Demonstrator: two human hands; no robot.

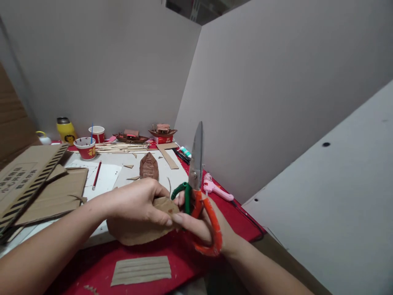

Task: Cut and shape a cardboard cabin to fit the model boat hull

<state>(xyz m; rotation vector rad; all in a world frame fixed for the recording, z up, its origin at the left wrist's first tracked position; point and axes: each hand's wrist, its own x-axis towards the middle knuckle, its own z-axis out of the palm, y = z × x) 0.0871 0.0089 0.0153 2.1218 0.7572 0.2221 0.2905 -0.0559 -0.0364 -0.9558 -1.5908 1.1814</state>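
Note:
A curved piece of brown cardboard (135,232) is gripped by my left hand (138,203), thumb on top and fingers underneath. My right hand (205,225) keeps a pair of scissors (195,176) with one green and one orange handle, blades together and pointing up, away from the cardboard. Its thumb and fingertips also pinch the cardboard's right end, close to my left thumb. Just beyond my left hand lies a small brown boat hull (149,166) with slatted planks. Nearer me, a ribbed cardboard strip (141,270) rests on the red cloth (184,262).
Cardboard sheets (55,196) are stacked at left. Behind stand paper cups (86,149), a yellow bottle (66,130), thin wooden sticks (123,147) and finished model boats (162,130). A pink glue gun (217,188) with a cord lies at right, near the grey partition (260,102).

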